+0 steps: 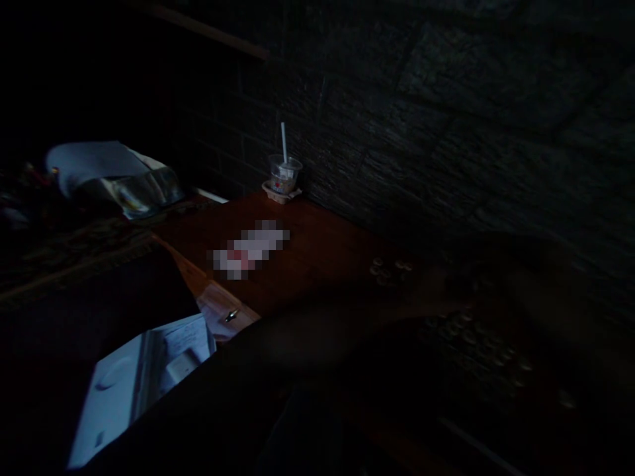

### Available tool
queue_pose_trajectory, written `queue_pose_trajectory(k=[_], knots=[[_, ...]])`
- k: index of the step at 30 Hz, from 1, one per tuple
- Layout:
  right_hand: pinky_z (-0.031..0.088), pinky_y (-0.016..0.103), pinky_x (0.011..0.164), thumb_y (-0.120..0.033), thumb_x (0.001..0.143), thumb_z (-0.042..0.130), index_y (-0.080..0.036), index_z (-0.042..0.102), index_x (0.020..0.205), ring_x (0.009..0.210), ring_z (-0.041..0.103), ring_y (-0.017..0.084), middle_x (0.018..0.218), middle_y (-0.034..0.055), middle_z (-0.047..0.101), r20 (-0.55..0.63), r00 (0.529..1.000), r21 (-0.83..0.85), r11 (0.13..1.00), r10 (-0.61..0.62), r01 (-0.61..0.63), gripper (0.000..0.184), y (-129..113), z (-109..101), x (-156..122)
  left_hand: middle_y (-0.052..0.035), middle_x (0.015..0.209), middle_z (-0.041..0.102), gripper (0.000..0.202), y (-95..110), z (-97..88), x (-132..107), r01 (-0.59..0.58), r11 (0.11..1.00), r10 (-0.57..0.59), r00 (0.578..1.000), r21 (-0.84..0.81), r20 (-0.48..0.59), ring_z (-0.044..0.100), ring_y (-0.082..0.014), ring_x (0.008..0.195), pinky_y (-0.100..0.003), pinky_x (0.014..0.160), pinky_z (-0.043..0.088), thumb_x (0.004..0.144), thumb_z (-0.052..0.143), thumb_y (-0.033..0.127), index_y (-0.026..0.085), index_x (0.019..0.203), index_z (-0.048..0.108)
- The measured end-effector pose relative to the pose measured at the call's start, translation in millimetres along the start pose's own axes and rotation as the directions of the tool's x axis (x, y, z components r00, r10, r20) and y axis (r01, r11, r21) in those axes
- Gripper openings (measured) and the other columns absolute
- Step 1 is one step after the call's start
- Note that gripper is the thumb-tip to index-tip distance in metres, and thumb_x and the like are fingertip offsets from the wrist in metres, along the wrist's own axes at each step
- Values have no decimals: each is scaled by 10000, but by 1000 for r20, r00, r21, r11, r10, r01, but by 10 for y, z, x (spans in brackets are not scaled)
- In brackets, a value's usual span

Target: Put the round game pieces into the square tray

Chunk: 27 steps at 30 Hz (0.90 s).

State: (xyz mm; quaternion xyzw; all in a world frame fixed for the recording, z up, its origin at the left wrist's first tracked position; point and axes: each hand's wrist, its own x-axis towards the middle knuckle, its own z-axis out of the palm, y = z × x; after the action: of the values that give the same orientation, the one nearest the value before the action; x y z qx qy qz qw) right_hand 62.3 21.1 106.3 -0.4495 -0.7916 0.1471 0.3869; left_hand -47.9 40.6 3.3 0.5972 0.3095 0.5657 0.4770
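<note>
The picture is very dark. A dim forearm reaches from the bottom middle across the wooden table, and my left hand [436, 285] is at its end, near small round pale-rimmed pieces [389, 270]. From the right side another dim arm comes in, with my right hand [489, 274] close to the left one. Darkness hides the fingers of both hands and anything between them. Below the hands lie several more round pieces [476, 344], loosely in rows. Their kind is too dark to make out.
A clear plastic cup [284, 173] with a straw sits in a cardboard holder by the brick wall [357, 132]. A blurred-out flat item [255, 246] lies on the wooden table [317, 244]. An open white box [112, 396] holds papers. Bags and papers [119, 173] are piled left.
</note>
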Motion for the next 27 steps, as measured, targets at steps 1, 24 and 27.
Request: queue_pose_trajectory(k=[1, 24, 27], knots=[[582, 384, 552, -473, 935, 671, -296, 794, 843, 701, 750, 273, 805, 63, 784, -46, 999, -28, 1000, -11, 9, 235, 290, -181, -129, -74, 1019, 709, 261, -61, 66, 21, 18, 1000, -19, 999, 19, 33, 684, -190, 860, -340, 764, 582, 918, 730, 322, 126, 1088, 698], [635, 406, 808, -234, 893, 756, -276, 741, 1197, 988, 749, 264, 1119, 62, 769, -129, 911, -39, 920, -392, 390, 307, 1300, -249, -940, -26, 804, 704, 279, -116, 387, -182, 287, 928, -235, 946, -236, 223, 626, -102, 696, -240, 666, 496, 807, 809, 424, 150, 857, 784], [616, 387, 854, -219, 869, 787, -237, 745, 1203, 1024, 734, 250, 1151, 85, 757, -128, 913, -10, 921, -388, 390, 337, 1335, -229, -952, -38, 871, 728, 264, -131, 372, -189, 283, 938, -241, 948, -199, 209, 644, -109, 742, -242, 695, 497, 812, 820, 388, 156, 936, 799]])
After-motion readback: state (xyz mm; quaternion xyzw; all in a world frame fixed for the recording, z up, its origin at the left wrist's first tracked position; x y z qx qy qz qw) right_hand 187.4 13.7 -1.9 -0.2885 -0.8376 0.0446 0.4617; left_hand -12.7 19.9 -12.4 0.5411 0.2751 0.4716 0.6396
